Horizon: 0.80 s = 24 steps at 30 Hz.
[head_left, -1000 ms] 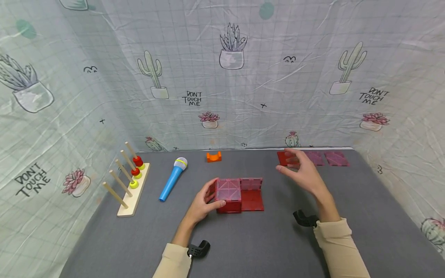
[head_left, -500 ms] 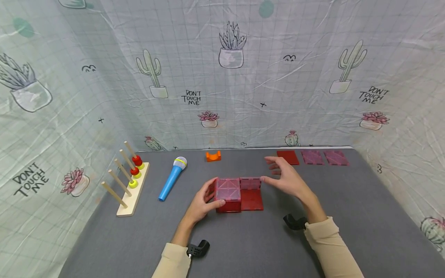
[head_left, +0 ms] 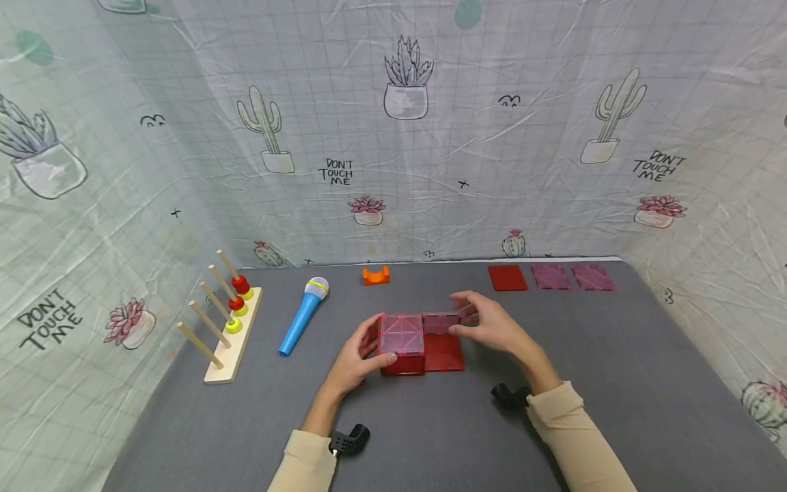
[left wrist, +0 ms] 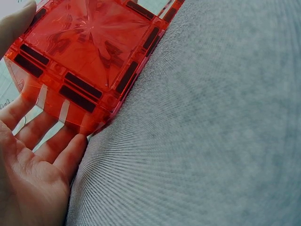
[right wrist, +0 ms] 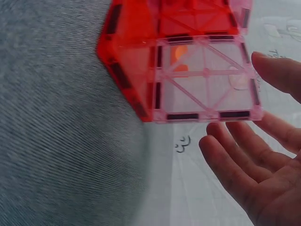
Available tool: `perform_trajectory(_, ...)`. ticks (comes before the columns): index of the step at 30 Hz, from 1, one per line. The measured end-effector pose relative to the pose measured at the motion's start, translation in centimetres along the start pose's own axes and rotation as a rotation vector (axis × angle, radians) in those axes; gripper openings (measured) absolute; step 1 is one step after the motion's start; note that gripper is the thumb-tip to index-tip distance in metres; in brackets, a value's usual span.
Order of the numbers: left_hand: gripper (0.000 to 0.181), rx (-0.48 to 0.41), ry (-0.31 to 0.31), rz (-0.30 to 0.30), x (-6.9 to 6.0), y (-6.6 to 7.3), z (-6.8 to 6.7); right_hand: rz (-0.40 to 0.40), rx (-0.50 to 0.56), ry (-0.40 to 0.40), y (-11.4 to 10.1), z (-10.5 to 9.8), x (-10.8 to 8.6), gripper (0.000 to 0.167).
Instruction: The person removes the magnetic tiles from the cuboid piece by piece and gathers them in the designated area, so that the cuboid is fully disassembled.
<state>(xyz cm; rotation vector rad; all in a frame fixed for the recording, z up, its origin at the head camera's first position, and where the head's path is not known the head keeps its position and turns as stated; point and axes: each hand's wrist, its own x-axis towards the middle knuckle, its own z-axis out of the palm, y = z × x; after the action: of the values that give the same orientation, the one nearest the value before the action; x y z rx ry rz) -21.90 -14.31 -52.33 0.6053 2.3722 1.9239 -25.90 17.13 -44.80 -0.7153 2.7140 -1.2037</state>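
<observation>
A cube built of red and pink magnetic tiles (head_left: pixel 402 335) stands mid-table in the head view. My left hand (head_left: pixel 354 359) grips its left side; the left wrist view shows fingers spread behind the see-through red wall and the thumb at the top. Joined to the cube's right are a flat red tile (head_left: pixel 444 352) and an upright pink tile (right wrist: pixel 207 80). My right hand (head_left: pixel 490 324) is at that pink tile's right end, thumb in front and fingers behind. In the right wrist view these fingers are loosely bent, with a gap between fingertips and tile.
Along the back edge lie a red tile (head_left: pixel 507 278) and two pink tiles (head_left: pixel 551 277). An orange curved block (head_left: pixel 376 276) is back centre. Left of the cube lie a blue toy microphone (head_left: pixel 300 321) and a wooden peg board (head_left: pixel 229 355) with rings. A printed curtain hangs behind.
My right hand has moved left and nearer, from over the loose tiles at the back to the upright pink tile. My left hand keeps its grip on the cube.
</observation>
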Motion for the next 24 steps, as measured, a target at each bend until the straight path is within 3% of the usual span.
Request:
perform_trajectory(7, 0.077, 0.004, -0.001, -0.004, 0.0, 0.2, 0.0, 0.029, -0.01, -0.013, 0.2, 0.6, 0.2, 0.054)
perform_trajectory(16, 0.077, 0.0, 0.001, -0.018, -0.1, 0.2, 0.0, 0.042, -0.053, 0.025, 1.0, 1.2, 0.5, 0.015)
perform_trajectory(24, 0.076, 0.0, 0.002, -0.02, -0.1, 0.2, 0.0, 0.072, -0.066, 0.016, 1.1, 1.4, 0.5, 0.014)
